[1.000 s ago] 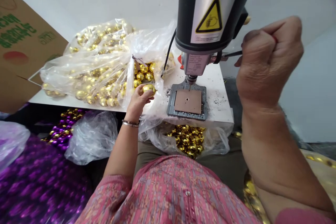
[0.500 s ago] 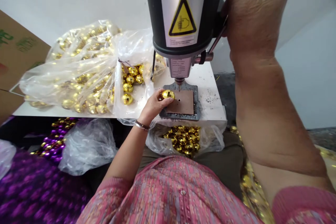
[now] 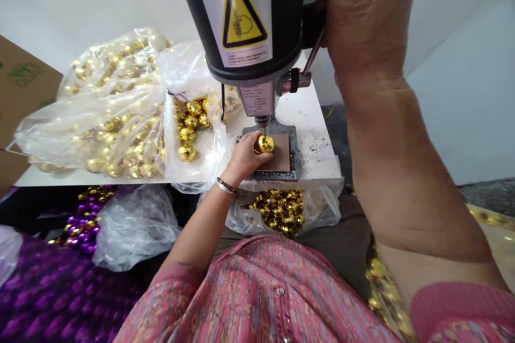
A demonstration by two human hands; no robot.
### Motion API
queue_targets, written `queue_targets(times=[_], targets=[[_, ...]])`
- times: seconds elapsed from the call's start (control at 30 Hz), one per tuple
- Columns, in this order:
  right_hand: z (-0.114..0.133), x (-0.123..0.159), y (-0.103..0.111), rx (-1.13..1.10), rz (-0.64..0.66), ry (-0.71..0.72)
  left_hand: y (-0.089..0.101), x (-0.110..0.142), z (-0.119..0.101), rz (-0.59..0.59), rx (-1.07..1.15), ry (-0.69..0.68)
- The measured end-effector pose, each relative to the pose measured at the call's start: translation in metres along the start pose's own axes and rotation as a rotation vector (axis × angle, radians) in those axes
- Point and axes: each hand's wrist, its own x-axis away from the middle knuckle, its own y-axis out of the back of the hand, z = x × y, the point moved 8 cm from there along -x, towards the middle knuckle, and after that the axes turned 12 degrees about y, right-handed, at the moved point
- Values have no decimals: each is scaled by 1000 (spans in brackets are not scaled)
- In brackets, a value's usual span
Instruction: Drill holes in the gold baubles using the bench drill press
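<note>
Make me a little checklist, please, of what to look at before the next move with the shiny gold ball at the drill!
1. Ball held in the left hand: ok.
2. Ball right under the drill bit: ok.
3. Right hand on the lever: ok.
4. Left fingers away from the bit: cannot tell.
5. Pad lying flat on the metal base: ok.
6. Table free of black crumbs: not ok.

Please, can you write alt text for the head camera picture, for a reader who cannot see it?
A person's left hand holds a gold mirrored ball just under the bit of a bench drill, while the right hand grips the drill's lever. Plastic bags of gold balls lie beside and below the drill.
</note>
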Motion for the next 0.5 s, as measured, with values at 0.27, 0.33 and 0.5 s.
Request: queue_targets(times=[0.27, 0.33, 0.5], targets=[[2, 8, -2, -46, 43, -99, -7, 2, 4, 71, 44, -51], [3, 9, -2, -68, 29, -94, -8, 4, 5, 81, 67, -56], [0, 8, -2, -71, -12, -83, -12, 3, 1, 75, 74, -32]])
